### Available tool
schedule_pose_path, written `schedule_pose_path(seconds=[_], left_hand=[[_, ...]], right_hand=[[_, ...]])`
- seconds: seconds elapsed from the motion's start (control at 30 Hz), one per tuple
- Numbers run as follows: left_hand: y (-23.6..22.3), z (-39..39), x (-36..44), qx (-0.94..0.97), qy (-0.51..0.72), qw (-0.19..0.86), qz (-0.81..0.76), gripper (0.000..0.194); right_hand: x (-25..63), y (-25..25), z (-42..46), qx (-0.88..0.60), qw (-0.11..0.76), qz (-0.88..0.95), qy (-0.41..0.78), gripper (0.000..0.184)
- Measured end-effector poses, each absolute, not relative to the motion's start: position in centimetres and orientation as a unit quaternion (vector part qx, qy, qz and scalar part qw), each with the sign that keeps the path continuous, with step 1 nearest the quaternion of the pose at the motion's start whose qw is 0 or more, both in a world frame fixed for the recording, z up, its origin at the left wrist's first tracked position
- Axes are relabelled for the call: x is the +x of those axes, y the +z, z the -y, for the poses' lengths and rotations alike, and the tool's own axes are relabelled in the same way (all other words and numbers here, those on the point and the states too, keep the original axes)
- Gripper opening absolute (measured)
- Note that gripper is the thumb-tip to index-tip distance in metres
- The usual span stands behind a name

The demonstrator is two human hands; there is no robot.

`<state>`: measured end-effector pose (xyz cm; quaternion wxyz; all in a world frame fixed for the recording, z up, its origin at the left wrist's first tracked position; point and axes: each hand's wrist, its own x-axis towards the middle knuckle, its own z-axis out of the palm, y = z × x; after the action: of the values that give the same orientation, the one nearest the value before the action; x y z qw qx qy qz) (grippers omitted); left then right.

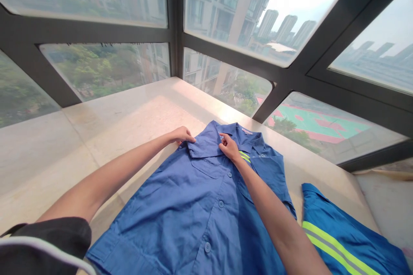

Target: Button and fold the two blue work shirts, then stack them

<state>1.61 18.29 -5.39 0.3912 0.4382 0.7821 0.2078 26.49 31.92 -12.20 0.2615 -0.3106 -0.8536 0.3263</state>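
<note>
A blue button-front work shirt (180,206) lies spread on the stone ledge, its collar toward the windows. Its left-side sleeve (204,139) is folded inward across the chest, over the top of a pocket. My left hand (184,135) pinches the outer edge of that folded sleeve. On the other end of the sleeve, just below the collar, my right hand (229,147) grips the fabric between thumb and fingers. The opposite sleeve (267,172) also lies folded over the front. Yellow-green reflective stripes show beside my right wrist.
A second blue garment (325,215) with a yellow-green and grey reflective band lies folded at the right. Windows with dark frames (177,21) border the pale stone ledge (97,124). A white cord (45,247) crosses the lower left corner.
</note>
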Motion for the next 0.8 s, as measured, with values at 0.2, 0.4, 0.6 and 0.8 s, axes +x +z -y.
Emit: schedule_pose_path(seconds=[0.2,0.4,0.6,0.8], left_hand=[[-5.8,-17.5,1.6,0.477,0.163,0.262,-0.823,0.023],[-6.8,-15.2,3.2,0.617,0.158,0.075,-0.767,0.044],[-9.4,-13.7,3.4,0.757,0.032,0.078,-0.648,0.071],[-10.2,-13.6,3.0,0.756,0.031,0.058,-0.652,0.073]], right_hand=[[26.5,-12.4,-32.1,-0.3,0.294,0.878,0.229,0.049],[26.8,-11.9,-30.8,-0.249,0.293,0.92,0.075,0.047],[26.5,-12.0,-30.8,-0.2,0.24,0.948,0.068,0.039],[26.4,-12.5,-31.7,-0.19,0.201,0.957,0.084,0.041]])
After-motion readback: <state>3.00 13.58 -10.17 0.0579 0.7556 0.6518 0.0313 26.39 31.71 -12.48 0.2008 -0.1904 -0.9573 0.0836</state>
